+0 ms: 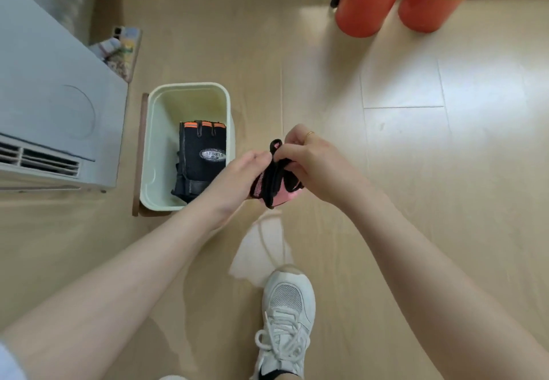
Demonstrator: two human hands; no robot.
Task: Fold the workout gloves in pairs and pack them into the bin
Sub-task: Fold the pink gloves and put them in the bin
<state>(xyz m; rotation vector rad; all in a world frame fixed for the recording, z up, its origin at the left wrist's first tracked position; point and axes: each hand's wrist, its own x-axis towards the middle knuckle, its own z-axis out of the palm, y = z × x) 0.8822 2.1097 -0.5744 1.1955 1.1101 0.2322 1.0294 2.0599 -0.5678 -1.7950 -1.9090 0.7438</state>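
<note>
Above the wooden floor (386, 172), left hand (237, 172) and right hand (309, 157) both grip pink gloves (274, 183) between them.

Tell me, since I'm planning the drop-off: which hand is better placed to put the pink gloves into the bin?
Probably the left hand. It grips the pink gloves on the side nearer the bin, right beside its rim. The right hand, also holding them, sits farther away and would have to cross over.
</note>
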